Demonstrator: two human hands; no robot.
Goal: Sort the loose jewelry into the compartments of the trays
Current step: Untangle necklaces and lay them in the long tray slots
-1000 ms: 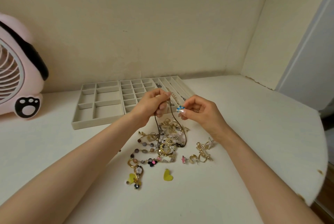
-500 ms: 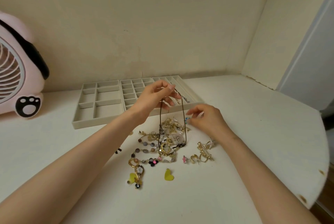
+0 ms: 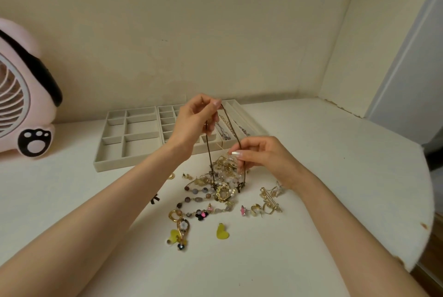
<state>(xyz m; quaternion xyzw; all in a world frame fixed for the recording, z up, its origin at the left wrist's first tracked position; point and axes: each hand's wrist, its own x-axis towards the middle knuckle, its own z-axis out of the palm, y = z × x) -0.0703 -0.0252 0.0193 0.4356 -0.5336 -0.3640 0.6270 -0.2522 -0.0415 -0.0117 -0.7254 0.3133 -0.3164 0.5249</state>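
Note:
My left hand (image 3: 195, 120) pinches the top of a dark cord necklace (image 3: 210, 157) and holds it up above the jewelry pile (image 3: 221, 185). The cord's loop hangs down into the pile. My right hand (image 3: 260, 156) is at the cord's right strand, just above the pile, fingers curled; thumb and forefinger pinch the strand. Behind the hands lie the beige trays (image 3: 130, 139); the left one has large compartments, the middle one small ones, and the right one long slots holding chains (image 3: 226, 130). Two yellow hearts (image 3: 222, 231) and gold rings (image 3: 257, 209) lie nearer me.
A pink fan with a black paw print (image 3: 26, 107) stands at the far left on the white table (image 3: 335, 189). The table's rounded edge runs along the right. Walls close the back and right side.
My left hand has lifted the cord higher. My right hand let go of a small blue piece, dropped toward the pile, then came back to the cord's right strand.

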